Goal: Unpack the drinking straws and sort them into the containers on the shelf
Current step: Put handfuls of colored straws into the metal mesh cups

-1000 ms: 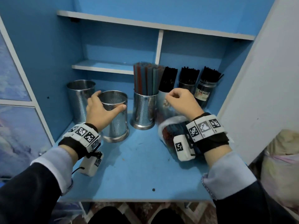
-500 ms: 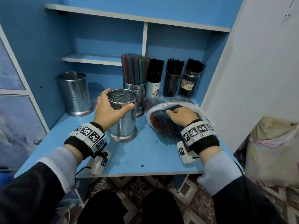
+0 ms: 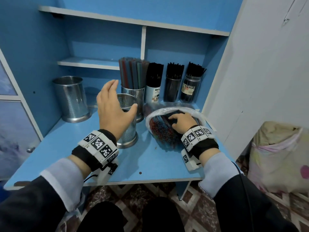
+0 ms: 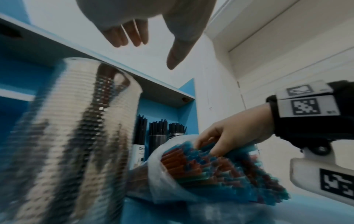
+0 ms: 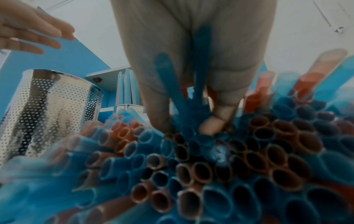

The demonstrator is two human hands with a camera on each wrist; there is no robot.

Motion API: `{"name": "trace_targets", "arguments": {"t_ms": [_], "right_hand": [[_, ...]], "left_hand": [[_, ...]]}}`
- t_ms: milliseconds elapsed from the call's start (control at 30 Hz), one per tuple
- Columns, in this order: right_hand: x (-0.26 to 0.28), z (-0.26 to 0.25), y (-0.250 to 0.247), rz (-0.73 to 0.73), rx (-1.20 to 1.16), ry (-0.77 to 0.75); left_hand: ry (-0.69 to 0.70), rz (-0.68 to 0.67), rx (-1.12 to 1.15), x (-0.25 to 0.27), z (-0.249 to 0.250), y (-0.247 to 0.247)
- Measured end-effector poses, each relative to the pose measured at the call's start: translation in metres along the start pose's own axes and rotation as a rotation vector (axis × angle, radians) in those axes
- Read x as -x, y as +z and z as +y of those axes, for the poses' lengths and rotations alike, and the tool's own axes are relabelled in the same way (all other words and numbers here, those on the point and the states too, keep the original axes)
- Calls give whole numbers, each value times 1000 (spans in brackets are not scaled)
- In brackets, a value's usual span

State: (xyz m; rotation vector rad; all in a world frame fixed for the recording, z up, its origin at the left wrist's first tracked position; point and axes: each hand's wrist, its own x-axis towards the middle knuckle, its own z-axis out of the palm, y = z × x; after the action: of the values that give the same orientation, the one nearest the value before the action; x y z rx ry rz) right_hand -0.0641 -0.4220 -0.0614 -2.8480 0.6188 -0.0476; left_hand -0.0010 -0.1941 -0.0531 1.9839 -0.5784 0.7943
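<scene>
Left hand [image 3: 113,111] hovered spread and empty above the perforated steel holder [image 3: 127,131]; right hand [image 3: 181,122] pinched blue straws [image 5: 199,75] inside the plastic bag [image 3: 167,109].

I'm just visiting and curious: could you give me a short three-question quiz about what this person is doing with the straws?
1. True or false: the left hand grips the near steel holder.
2. The right hand reaches into: A) a glass jar B) the plastic bag of coloured straws C) a drawer.
3. How many steel holders stand empty?

Key: 1 false, it hovers open. 2 B. 3 two.
</scene>
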Motion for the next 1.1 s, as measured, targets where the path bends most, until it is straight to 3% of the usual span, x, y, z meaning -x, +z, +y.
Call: {"name": "trace_targets", "arguments": {"t_ms": [100,200,367,467,533,700,1000,1100], "right_hand": [[0,6,-3,28,-84,-42],[-2,10,-4,38,-118,-34],[0,13,-1,53,-56,-91],[1,16,-1,76,-130,-109],[1,17,-2,94,-187,-115],[5,20,-9,169,-366,-76],[32,23,-29,76,-596,8],[43,26,-36,58,-646,7]], "left_hand": [[186,6,156,2,23,14],[210,-129,298,8,39,38],[25,-420,196,20,37,85],[-148,-630,77,20,28,100],[-204,-689,68,19,23,104],[-205,-673,105,16,14,108],[-189,-681,147,17,10,109],[-123,-557,151,21,17,109]]}}
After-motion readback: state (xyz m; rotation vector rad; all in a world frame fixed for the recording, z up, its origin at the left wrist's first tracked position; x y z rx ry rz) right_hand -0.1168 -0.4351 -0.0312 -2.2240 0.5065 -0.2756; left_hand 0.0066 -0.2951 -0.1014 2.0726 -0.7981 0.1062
